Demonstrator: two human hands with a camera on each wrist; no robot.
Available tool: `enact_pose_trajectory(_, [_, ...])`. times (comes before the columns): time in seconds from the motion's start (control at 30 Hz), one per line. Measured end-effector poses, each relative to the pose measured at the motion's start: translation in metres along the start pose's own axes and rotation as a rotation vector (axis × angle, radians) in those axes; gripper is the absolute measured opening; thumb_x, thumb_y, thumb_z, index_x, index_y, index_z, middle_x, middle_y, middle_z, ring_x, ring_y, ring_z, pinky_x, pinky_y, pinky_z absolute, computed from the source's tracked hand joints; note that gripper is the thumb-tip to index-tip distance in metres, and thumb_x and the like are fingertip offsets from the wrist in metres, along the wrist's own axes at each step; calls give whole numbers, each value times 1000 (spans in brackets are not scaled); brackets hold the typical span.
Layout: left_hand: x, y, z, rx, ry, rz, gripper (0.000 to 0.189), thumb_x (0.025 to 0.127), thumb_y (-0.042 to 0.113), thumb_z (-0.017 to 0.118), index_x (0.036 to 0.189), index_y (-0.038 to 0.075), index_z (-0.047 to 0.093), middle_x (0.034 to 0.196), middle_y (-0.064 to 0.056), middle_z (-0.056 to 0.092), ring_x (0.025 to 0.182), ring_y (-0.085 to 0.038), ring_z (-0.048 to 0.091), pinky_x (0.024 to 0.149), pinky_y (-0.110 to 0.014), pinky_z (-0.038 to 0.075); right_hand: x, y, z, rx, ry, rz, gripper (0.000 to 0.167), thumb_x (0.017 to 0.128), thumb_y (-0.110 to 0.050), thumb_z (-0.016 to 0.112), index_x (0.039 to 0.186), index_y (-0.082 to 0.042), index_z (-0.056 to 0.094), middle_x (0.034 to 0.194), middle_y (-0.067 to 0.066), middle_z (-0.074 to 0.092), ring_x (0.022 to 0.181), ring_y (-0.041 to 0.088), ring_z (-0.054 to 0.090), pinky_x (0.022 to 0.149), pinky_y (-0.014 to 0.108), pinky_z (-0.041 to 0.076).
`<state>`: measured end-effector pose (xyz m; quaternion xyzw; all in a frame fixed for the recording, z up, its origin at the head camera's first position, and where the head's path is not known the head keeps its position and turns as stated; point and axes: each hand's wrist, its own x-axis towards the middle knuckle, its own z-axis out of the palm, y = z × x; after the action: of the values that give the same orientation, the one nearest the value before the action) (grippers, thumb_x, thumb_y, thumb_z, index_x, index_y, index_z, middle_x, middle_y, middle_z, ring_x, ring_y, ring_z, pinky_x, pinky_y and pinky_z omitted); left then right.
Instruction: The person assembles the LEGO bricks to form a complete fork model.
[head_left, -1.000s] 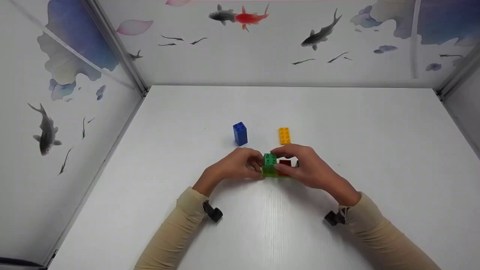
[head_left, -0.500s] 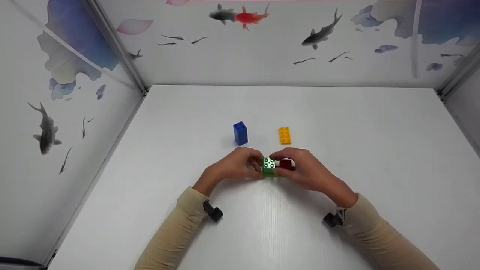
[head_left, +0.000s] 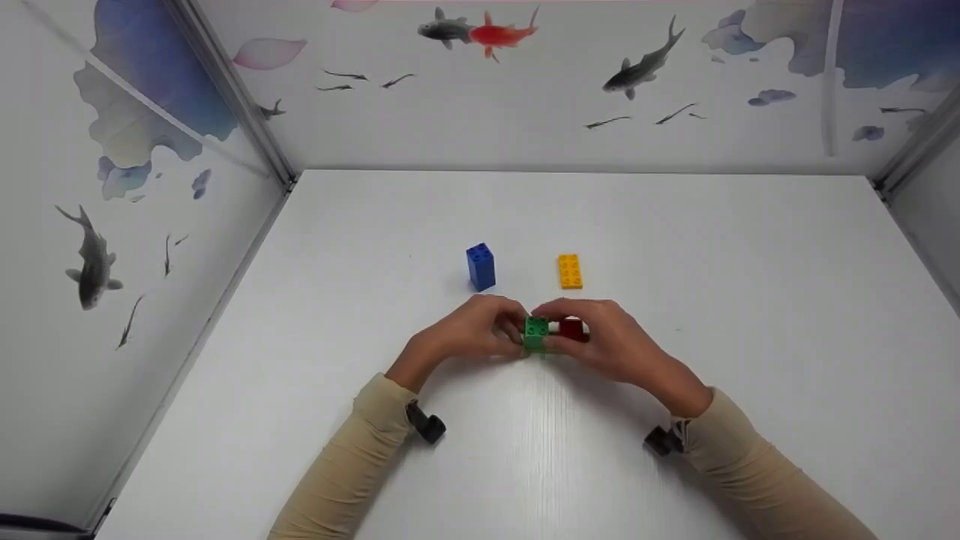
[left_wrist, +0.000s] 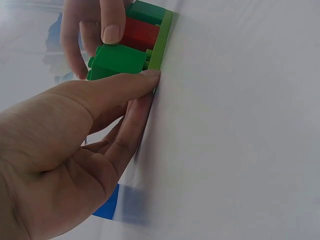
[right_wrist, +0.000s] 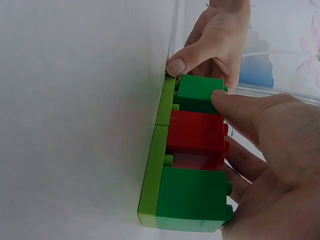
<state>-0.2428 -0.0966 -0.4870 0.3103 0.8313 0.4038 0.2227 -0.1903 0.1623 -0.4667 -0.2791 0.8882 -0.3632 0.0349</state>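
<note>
White walls [head_left: 525, 135] with painted fish stand behind a white worktop [head_left: 375, 240], and on this worktop, in front of the person, lies a light green plastic base strip [right_wrist: 152, 172], which I take as landmark. Its long axis runs from left to right before the person, and a seam crosses it. On its right end stands a green studded plastic block [right_wrist: 192, 197], and on its middle part a red studded plastic block [right_wrist: 196, 132]. Over its left end is a bright green plastic block with four studs [right_wrist: 202, 94], which the right hand [head_left: 600, 337] pinches between thumb and fingers, reaching across from the right side. Some studs of the strip are visible below this block, so I judge that it is not fully pressed down. The left hand [head_left: 480, 330] is nearer to this end: its thumb and curled fingers pinch the tip of the strip, just beside the held block. Beyond the strip, towards its left, stands a tall blue plastic block [head_left: 481, 268]; a flat yellow plastic brick [head_left: 570, 271] lies directly beyond it.
</note>
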Motion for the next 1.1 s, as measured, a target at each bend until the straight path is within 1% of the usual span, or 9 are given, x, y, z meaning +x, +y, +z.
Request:
enact_pose_trajectory(0.1, [0, 0, 0, -5, -2, 7, 33, 90, 6, 86, 121, 8, 76, 111, -3, 77, 97, -12, 72, 96, -27, 62, 0, -1, 0, -18, 6, 1, 35, 98, -20, 83, 131, -26, 77, 115, -11, 78, 89, 13, 64, 78, 24, 57])
enact_pose_trajectory(0.2, [0, 0, 0, -2, -1, 17, 33, 90, 6, 87, 121, 8, 77, 111, -3, 77, 96, -12, 73, 95, -28, 62, -1, -1, 1, -41, 16, 1, 35, 98, -18, 83, 131, -26, 79, 111, -11, 79, 84, 12, 62, 74, 23, 55])
enact_pose_trajectory(0.4, [0, 0, 0, 12, 3, 31, 33, 90, 8, 88, 121, 9, 78, 112, -3, 78, 96, -11, 73, 94, -28, 62, -1, -1, 5, -73, 44, -46, 35, 97, -16, 83, 131, -21, 80, 121, -4, 82, 93, 11, 70, 81, 25, 61])
enact_pose_trajectory(0.57, [-1, 0, 0, 21, 3, 21, 32, 91, 10, 87, 121, 11, 77, 111, -1, 77, 96, -10, 72, 94, -26, 62, 0, -1, 5, -82, 59, -69, 34, 96, -15, 84, 129, -20, 81, 121, -2, 83, 98, 15, 75, 82, 31, 65])
enact_pose_trajectory(0.7, [-2, 1, 0, 32, 0, 31, 32, 91, 11, 87, 121, 11, 77, 110, -1, 77, 95, -11, 71, 94, -26, 62, -1, -2, 5, -92, 63, -71, 34, 95, -13, 85, 128, -20, 82, 122, -1, 82, 108, 19, 78, 84, 35, 66])
enact_pose_trajectory(0.9, [-1, 1, 0, 31, -6, 25, 32, 92, 13, 87, 122, 12, 77, 110, 0, 76, 95, -11, 70, 94, -25, 61, -1, -4, 6, -153, 96, -107, 34, 93, -14, 86, 127, -19, 82, 121, 4, 83, 113, 25, 79, 92, 42, 66])
enact_pose_trajectory(1.0, [0, 1, 0, 32, -8, 21, 33, 92, 13, 87, 123, 13, 77, 111, 1, 76, 95, -10, 70, 94, -25, 61, -2, -4, 6, -196, 112, -126, 34, 93, -16, 87, 126, -20, 82, 121, 5, 83, 115, 25, 78, 97, 47, 63])
enact_pose_trajectory(1.1, [1, 0, 1, 31, -8, 22, 33, 92, 13, 87, 123, 13, 77, 111, 1, 76, 95, -10, 70, 93, -25, 61, -3, -4, 5, -228, 115, -136, 34, 93, -18, 88, 126, -21, 82, 122, 4, 82, 116, 23, 78, 99, 50, 62])
